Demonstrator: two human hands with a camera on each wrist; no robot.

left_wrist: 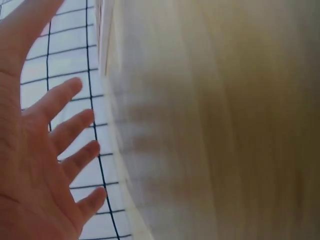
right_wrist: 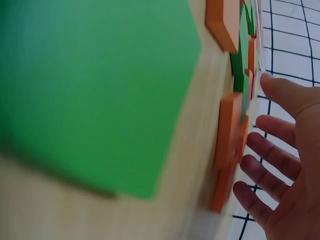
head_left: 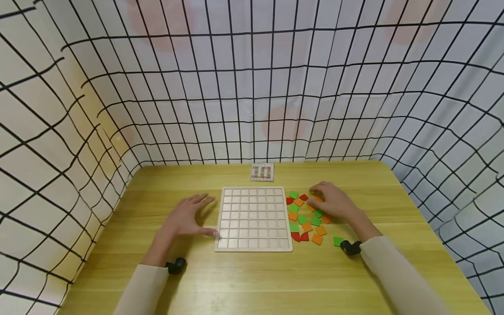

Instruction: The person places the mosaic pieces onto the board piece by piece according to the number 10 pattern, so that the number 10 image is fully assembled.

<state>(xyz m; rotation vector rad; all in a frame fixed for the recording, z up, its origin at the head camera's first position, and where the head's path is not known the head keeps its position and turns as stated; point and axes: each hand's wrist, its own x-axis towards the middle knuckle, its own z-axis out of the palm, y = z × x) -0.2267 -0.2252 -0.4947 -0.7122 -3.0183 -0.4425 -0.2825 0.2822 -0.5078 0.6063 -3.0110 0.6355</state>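
Observation:
A pale wooden board with a grid of square cells lies flat on the table, its cells bare. At its left side, my left hand has its fingers spread, the thumb tip by the lower left edge; whether it touches cannot be told. My right hand hovers at or just over the upper right part of a scatter of tiles, fingers loosely bent and holding nothing visible. Among those tiles are a green square, an orange square and a red curved-edged piece. A green tile looms close in the right wrist view.
Behind the board lies a small printed card with a coloured grid pattern. One green tile sits apart, near the right wrist's black camera. White walls with a black grid enclose the wooden table at the back and sides.

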